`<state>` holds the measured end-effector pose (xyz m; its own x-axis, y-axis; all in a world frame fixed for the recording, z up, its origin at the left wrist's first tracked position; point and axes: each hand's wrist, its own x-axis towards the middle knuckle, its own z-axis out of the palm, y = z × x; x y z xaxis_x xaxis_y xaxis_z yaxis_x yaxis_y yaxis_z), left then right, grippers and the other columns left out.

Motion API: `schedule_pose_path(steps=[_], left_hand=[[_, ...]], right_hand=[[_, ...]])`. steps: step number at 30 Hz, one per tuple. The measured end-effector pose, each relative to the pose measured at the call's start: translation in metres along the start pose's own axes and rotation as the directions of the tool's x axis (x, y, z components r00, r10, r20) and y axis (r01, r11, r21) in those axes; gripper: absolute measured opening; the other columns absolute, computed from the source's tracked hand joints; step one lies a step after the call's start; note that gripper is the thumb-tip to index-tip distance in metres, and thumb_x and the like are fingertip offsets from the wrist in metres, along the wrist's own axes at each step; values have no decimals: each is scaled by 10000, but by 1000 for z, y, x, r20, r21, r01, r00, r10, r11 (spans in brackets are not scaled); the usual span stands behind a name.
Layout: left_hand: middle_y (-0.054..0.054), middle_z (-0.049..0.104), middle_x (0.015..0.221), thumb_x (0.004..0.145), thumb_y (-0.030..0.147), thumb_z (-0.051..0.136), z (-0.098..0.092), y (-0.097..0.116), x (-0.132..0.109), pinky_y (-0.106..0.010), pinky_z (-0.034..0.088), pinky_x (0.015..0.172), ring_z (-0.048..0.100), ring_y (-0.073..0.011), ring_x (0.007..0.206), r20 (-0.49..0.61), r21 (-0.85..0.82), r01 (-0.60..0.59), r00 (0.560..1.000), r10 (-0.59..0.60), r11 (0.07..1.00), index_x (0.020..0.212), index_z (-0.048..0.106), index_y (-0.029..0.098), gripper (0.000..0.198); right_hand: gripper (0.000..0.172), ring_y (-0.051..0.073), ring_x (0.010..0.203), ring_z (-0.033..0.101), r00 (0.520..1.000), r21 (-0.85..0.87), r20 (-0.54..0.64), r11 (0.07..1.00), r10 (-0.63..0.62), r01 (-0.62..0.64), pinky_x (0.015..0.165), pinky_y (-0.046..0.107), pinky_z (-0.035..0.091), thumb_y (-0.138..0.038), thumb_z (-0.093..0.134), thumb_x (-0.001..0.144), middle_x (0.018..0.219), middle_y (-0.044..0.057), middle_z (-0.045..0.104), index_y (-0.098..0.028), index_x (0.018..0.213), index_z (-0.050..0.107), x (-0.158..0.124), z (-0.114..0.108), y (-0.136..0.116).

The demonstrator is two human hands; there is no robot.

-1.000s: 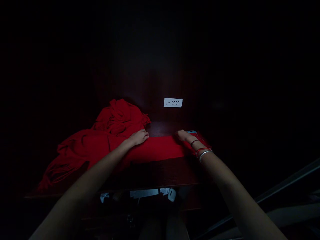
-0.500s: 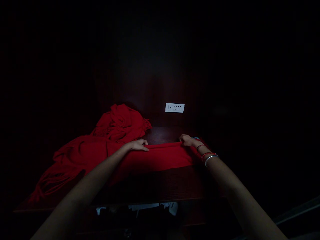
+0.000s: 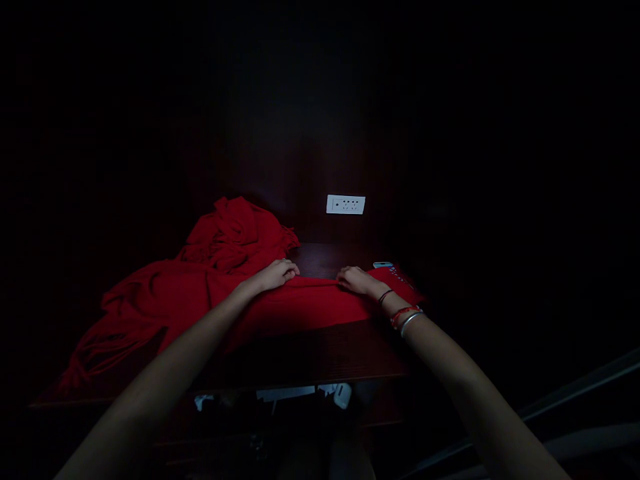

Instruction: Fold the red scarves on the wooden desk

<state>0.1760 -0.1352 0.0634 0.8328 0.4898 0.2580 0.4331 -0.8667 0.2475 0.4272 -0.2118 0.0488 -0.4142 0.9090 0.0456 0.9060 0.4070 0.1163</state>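
Observation:
A long red scarf (image 3: 305, 307) with fringed ends lies stretched across a dark wooden shelf. My left hand (image 3: 280, 273) has its fingers closed on the scarf's far edge, near the middle. My right hand (image 3: 355, 280) grips the same edge a short way to the right, its fingers curled over the cloth. Between the hands the edge runs nearly straight. The scarf's left part is loosely creased, with its fringe hanging toward the shelf's front left. Beyond my right wrist the right part shows a small pale pattern.
A bunched red fringed cloth (image 3: 240, 230) sits at the back left. A white wall socket (image 3: 345, 205) is on the dark back panel. A small pale-blue flat object (image 3: 383, 265) lies past my right hand. Dim white items (image 3: 285, 393) show below the shelf's front edge (image 3: 300, 385).
My right hand has slid left along the scarf's edge, nearer to my left hand, uncovering the patterned part. My left fingers have closed on the edge. The view has tilted slightly.

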Motion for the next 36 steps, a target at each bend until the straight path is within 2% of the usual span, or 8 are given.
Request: schedule_pose_path(steps=[4, 7, 12, 18, 22, 24, 31, 36], left_hand=[[-53, 559, 841, 645, 50, 403, 5, -4, -5, -210, 371, 730, 498, -138, 801, 50, 170, 11, 999, -19, 985, 891, 577, 140, 315], [-55, 566, 798, 610, 29, 413, 11, -5, -6, -221, 374, 707, 505, -151, 776, 115, 261, 20, 992, -52, 965, 825, 595, 143, 304], [-34, 532, 697, 607, 62, 427, 8, 2, -7, -218, 371, 613, 491, -146, 683, 106, 267, 8, 994, -38, 964, 675, 568, 163, 186], [-32, 504, 711, 615, 49, 417, -3, 13, -10, -205, 359, 614, 464, -131, 677, 29, 202, -17, 1000, 11, 979, 659, 499, 156, 142], [-28, 517, 728, 664, 106, 437, -7, 10, -17, -219, 360, 631, 472, -138, 693, 51, 164, 5, 999, -14, 986, 712, 476, 163, 84], [-21, 524, 737, 692, 128, 422, -9, 6, -22, -224, 359, 637, 478, -140, 703, 62, 173, 7, 998, -17, 985, 741, 472, 175, 85], [-16, 503, 805, 709, 144, 374, -21, -6, -36, -219, 359, 634, 476, -141, 740, 33, 324, 38, 998, -52, 945, 756, 479, 204, 129], [-31, 515, 821, 710, 193, 404, -39, -30, -42, -219, 364, 683, 484, -146, 765, 29, 377, 86, 994, -104, 922, 787, 502, 187, 125]], right_hand=[[154, 123, 769, 500, 993, 40, -101, 997, 64, -60, 671, 201, 337, -196, 396, 800, 877, 96, 535, -119, 825, 527, -3, 2, -7], [125, 111, 725, 497, 988, 86, -128, 994, 80, -69, 625, 190, 321, -119, 398, 775, 829, 74, 551, -124, 846, 502, -9, -1, -10], [172, 121, 716, 509, 994, 95, -79, 994, 70, -62, 601, 187, 322, -119, 446, 738, 807, 62, 564, -132, 904, 489, -15, -5, -10], [151, 154, 763, 518, 987, -60, -80, 988, 137, -142, 630, 211, 356, -168, 452, 747, 893, 102, 531, -127, 858, 546, -17, -15, -13], [236, 153, 785, 532, 998, -29, 41, 999, 37, -36, 621, 199, 369, -315, 490, 745, 915, 86, 543, -155, 906, 554, -25, -25, -10], [220, 150, 763, 548, 990, -53, 139, 999, 4, 3, 614, 202, 374, -299, 451, 767, 880, 81, 575, -161, 890, 571, -30, -27, -6], [187, 202, 779, 567, 968, -255, 164, 956, 193, -147, 669, 263, 375, -229, 457, 750, 812, 120, 619, -142, 788, 618, -45, -29, 14], [133, 197, 813, 555, 956, -264, 229, 957, 182, -119, 722, 288, 354, -194, 496, 724, 829, 107, 617, -159, 757, 620, -55, -40, 34]])
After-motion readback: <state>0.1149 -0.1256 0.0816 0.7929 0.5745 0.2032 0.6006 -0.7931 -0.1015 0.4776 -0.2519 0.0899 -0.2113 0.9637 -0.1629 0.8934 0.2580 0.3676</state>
